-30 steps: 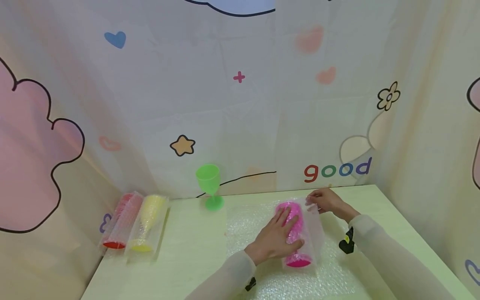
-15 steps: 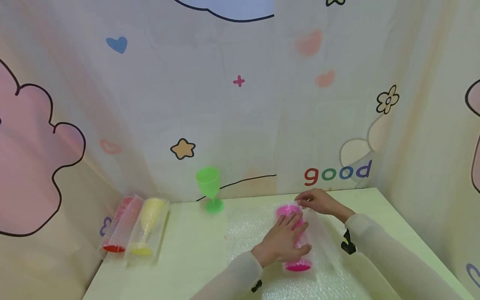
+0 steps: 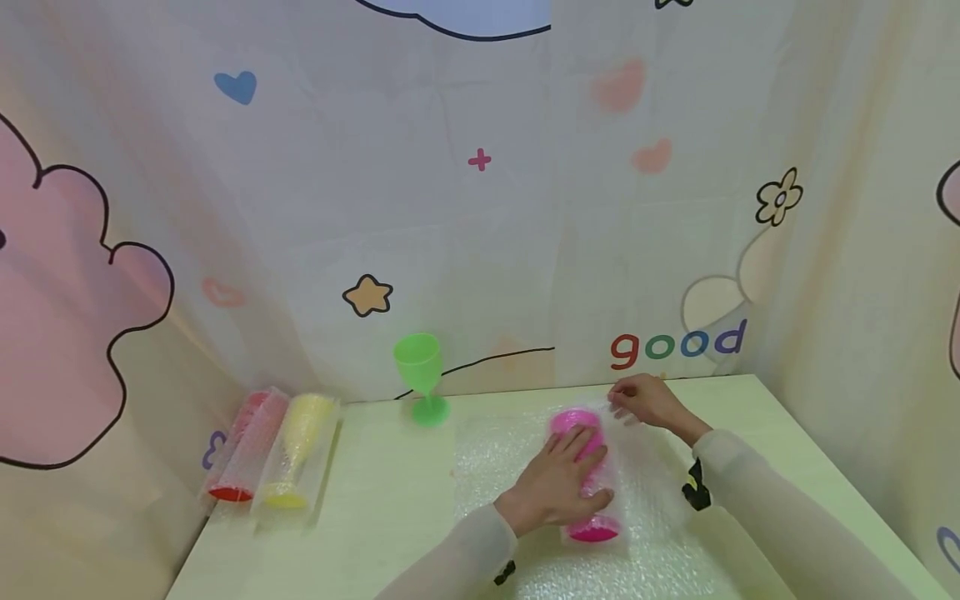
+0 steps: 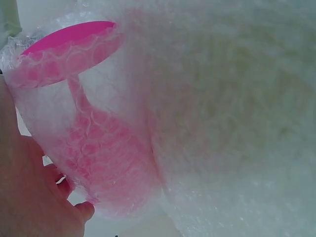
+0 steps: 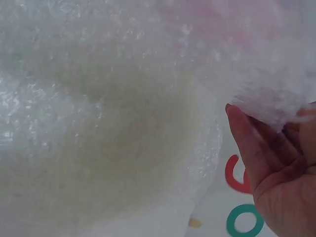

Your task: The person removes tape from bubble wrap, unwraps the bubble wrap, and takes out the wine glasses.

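Note:
A pink goblet (image 3: 594, 528) lies on its side inside bubble wrap, its base toward the person. My left hand (image 3: 551, 483) rests across it with fingers spread, pressing the wrap on the bowl. In the left wrist view, the stem and base of the goblet (image 4: 81, 94) show through the film, with the left hand (image 4: 37, 187) along its side. At the far edge of the bubble wrap (image 3: 637, 575), my right hand (image 3: 651, 402) pinches the film. In the right wrist view, the right hand (image 5: 276, 168) holds a crumpled edge of it; part of the fingers is hidden.
A green goblet (image 3: 418, 367) stands upright at the back of the table (image 3: 390, 500). Two wrapped goblets, a red one (image 3: 251, 450) and a yellow one (image 3: 296, 454), lie side by side at the left. A printed curtain (image 3: 480, 233) closes off the back and sides.
My right hand moves left toward the pink goblet's far end, then back right, still holding the film. The film's raised fold at the goblet's right shifts. My left hand stays on the goblet.

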Demonstrator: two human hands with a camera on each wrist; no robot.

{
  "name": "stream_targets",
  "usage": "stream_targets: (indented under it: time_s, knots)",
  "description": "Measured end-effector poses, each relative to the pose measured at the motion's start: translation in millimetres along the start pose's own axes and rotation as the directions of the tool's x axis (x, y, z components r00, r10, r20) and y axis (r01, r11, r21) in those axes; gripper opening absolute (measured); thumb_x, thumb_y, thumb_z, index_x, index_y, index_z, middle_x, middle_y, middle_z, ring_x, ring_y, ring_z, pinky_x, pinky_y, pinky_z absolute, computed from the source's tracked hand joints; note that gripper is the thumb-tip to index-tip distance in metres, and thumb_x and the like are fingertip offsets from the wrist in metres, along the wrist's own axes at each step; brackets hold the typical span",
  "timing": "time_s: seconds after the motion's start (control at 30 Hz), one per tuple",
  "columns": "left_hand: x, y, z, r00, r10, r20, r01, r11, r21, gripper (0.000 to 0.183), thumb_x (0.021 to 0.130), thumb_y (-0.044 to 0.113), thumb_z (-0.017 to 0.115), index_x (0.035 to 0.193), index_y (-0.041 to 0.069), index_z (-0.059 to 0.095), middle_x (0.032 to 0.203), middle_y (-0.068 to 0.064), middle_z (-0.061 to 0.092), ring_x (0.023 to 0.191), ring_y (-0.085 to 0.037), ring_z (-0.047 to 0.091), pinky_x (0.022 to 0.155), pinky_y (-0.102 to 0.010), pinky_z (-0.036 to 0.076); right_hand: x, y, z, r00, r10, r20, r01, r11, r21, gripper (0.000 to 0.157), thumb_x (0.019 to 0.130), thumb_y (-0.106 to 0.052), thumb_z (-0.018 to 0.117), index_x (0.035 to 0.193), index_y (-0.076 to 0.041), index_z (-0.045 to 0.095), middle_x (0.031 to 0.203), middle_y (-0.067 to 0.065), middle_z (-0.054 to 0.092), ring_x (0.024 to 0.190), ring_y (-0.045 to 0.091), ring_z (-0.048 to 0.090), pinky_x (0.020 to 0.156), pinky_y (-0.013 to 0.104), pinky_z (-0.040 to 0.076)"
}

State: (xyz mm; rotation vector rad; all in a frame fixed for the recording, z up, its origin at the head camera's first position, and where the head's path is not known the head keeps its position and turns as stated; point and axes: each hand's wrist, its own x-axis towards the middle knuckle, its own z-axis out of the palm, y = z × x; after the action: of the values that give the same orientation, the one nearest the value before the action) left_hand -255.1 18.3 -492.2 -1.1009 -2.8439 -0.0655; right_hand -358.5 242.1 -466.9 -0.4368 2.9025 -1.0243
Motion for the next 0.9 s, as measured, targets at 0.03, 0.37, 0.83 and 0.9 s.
stream_targets:
  time_s: [0.03, 0.37, 0.83, 0.9]
  knots:
    - [-1.0, -1.5, 0.7, 1.000, -0.001, -0.004, 0.001, 1.000, -0.008, 0.068, 0.091, 0.064, 0.025, 0.149, 0.028, 0.021, 0.159, 0.002, 0.007, 0.148, -0.017, 0.005, 0.120, -0.039, 0.015, -1.1, 2.7, -0.7, 1.000, 0.020, -0.013, -0.020, 1.000, 0.007, 0.022, 0.092, -0.019, 0.056, 0.100, -0.002, 0.067, 0.089, 0.013, 0.071, 0.070, 0.017, 0.068, 0.058, 0.028, 0.055]
    - [-12.9, -14.0, 6.3, 0.996, -0.073, -0.046, 0.059, 0.967, -0.248, 0.072, 0.090, 0.060, 0.037, 0.150, 0.028, 0.012, 0.160, -0.002, -0.003, 0.148, -0.026, -0.005, 0.117, -0.049, 0.018, -17.1, 25.4, -0.2, 0.970, 0.235, 0.053, -0.240, 0.965, 0.108, 0.054, 0.090, -0.046, 0.055, 0.121, -0.002, 0.056, 0.112, 0.018, 0.064, 0.088, 0.020, 0.061, 0.068, 0.031, 0.055]
    - [-21.2, -11.4, 4.2, 0.963, -0.270, 0.020, 0.221, 0.740, -0.635, 0.082, 0.084, 0.048, 0.061, 0.150, 0.029, 0.017, 0.159, 0.002, -0.008, 0.147, -0.027, 0.004, 0.109, -0.050, 0.034, -46.6, -1.5, -13.3, 0.974, 0.156, 0.162, -0.196, 0.941, 0.276, 0.041, 0.095, -0.024, 0.052, 0.126, 0.003, 0.050, 0.107, 0.017, 0.068, 0.081, 0.020, 0.069, 0.070, 0.033, 0.057]
    - [-21.7, -7.3, 3.4, 0.958, -0.287, 0.016, 0.227, 0.722, -0.654, 0.083, 0.082, 0.046, 0.063, 0.149, 0.029, 0.018, 0.159, 0.003, -0.008, 0.147, -0.028, 0.008, 0.108, -0.049, 0.035, -50.8, -4.3, -19.1, 0.979, 0.128, 0.161, -0.173, 0.936, 0.307, 0.043, 0.095, -0.025, 0.052, 0.127, 0.003, 0.049, 0.108, 0.018, 0.068, 0.084, 0.021, 0.070, 0.071, 0.033, 0.057]
